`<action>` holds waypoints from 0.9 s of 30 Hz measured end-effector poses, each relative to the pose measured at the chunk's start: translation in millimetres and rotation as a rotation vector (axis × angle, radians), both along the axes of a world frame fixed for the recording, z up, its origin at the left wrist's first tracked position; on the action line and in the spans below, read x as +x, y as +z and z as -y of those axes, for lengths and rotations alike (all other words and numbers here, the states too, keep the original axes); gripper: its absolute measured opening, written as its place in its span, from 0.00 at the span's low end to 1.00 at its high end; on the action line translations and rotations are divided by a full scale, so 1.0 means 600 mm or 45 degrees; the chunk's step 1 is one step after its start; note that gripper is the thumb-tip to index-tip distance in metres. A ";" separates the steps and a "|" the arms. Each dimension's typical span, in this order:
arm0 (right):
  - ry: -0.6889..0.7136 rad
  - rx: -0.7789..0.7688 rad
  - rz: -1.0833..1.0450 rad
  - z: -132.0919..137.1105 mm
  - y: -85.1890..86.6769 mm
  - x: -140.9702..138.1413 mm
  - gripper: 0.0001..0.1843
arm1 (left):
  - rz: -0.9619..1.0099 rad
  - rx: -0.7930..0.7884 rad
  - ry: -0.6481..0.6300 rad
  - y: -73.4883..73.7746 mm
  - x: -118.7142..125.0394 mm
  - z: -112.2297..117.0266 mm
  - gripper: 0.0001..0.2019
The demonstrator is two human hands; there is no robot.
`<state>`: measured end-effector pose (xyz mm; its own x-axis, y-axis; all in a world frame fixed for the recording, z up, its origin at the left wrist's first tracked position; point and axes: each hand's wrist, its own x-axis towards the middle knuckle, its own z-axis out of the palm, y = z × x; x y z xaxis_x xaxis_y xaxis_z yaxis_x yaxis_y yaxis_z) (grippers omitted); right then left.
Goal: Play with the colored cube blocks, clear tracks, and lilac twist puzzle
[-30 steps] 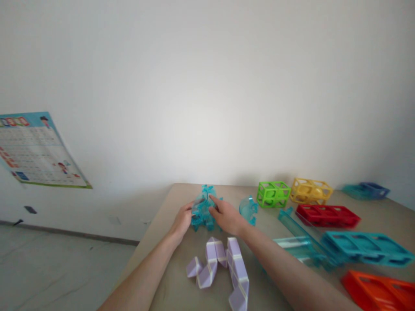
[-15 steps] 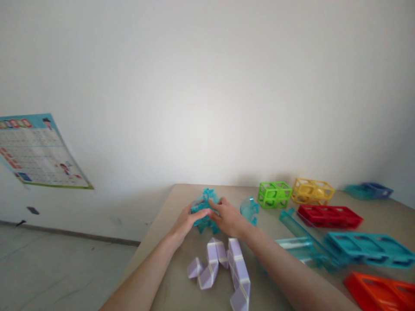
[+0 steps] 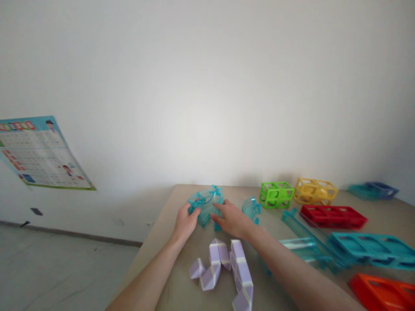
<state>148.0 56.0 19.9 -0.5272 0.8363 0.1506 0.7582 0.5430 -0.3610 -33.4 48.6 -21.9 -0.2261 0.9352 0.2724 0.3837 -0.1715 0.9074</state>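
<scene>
Near the table's far left corner, a cluster of see-through light-blue plastic track pieces (image 3: 205, 207) stands on the tabletop. My left hand (image 3: 186, 219) grips its left side, thumb in front and the other fingers partly hidden behind. On the right side of the same cluster, my right hand (image 3: 229, 217) holds on with thumb and index finger a little apart. A curved light-blue piece (image 3: 251, 209) lies just right of my right hand. Closer to me rests a purple-and-white folding snake puzzle (image 3: 212, 268), bent into a zigzag, touched by neither hand.
To the right are a green frame block (image 3: 276, 194), a yellow one (image 3: 315, 191), a red one (image 3: 333, 217), a teal one (image 3: 372, 249) and an orange one (image 3: 385, 291). Long clear-blue tracks (image 3: 301, 245) lie beside my right forearm. The white wall (image 3: 207, 108) rises behind the table.
My hands have moved apart, the left one drawing back to the left side of the light-blue pieces. More of the cluster shows between them, and it looks turned. The puzzle stays put.
</scene>
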 end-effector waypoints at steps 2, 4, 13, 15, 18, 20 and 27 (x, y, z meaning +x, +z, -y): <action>-0.037 0.013 -0.002 0.000 0.002 0.000 0.25 | -0.074 0.019 0.009 -0.005 -0.002 -0.001 0.13; -0.071 0.024 0.002 0.001 0.006 0.001 0.26 | -0.148 0.022 0.040 -0.008 -0.001 0.001 0.13; -0.336 0.063 0.152 -0.024 0.070 0.071 0.24 | -0.342 0.030 0.074 0.007 0.010 0.019 0.15; -0.419 0.038 0.217 -0.029 0.081 0.097 0.24 | -0.326 0.031 0.077 0.008 0.007 0.017 0.17; -0.474 -0.070 0.304 -0.031 0.080 0.119 0.24 | -0.249 0.069 0.143 0.009 0.000 0.013 0.20; -0.462 -0.167 0.337 -0.032 0.069 0.119 0.25 | -0.205 0.134 0.219 0.010 -0.004 0.012 0.22; -0.330 -0.230 0.267 -0.039 0.029 0.086 0.32 | -0.273 0.342 0.034 0.008 0.006 0.021 0.12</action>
<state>199.4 79.1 37.3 -0.2982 0.9492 -0.1004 0.9297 0.2651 -0.2556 -29.8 36.0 -17.0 -0.1605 0.8181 0.5522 0.5682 -0.3809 0.7294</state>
